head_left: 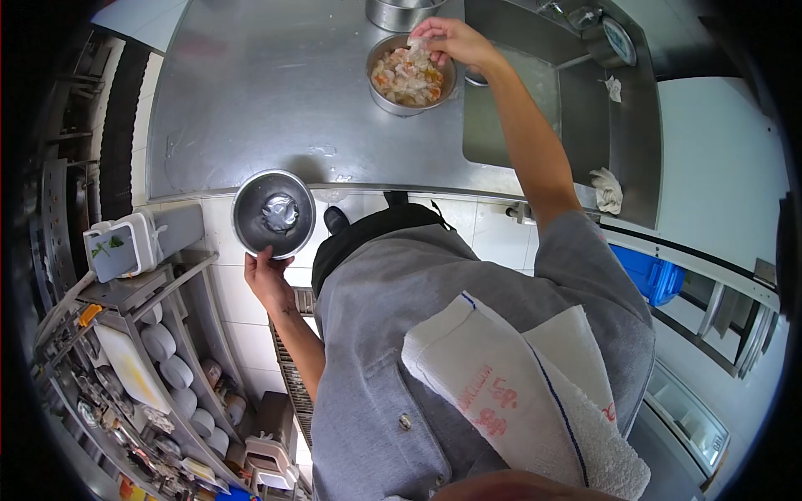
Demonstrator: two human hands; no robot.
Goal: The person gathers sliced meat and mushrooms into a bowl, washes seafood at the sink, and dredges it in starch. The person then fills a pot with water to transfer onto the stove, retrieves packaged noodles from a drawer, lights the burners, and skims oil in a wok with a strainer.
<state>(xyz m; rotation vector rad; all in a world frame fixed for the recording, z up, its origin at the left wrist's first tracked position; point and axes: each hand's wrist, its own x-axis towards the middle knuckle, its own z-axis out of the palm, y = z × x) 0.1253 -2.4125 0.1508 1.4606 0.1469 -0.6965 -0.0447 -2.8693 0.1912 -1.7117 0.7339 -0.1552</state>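
Note:
My left hand [269, 282] grips the lower rim of a round metal bowl [247, 219], held in front of the counter edge; only a shiny reflection shows on its bottom. Over a second metal bowl [389, 106] on the counter is my right hand [454, 43], its fingers closed on a pale, glossy clump of food [415, 43]. That bowl holds wet, translucent and orange-pink food pieces [405, 77], perhaps raw shrimp; I cannot tell their kind for sure.
Another metal pot [401, 14] stands behind the food bowl. Right of it is a steel sink [511, 138], with a crumpled cloth [606, 190] on its ledge. Shelves with stacked white bowls [176, 372] are at lower left. A white towel [493, 392] hangs over my shoulder.

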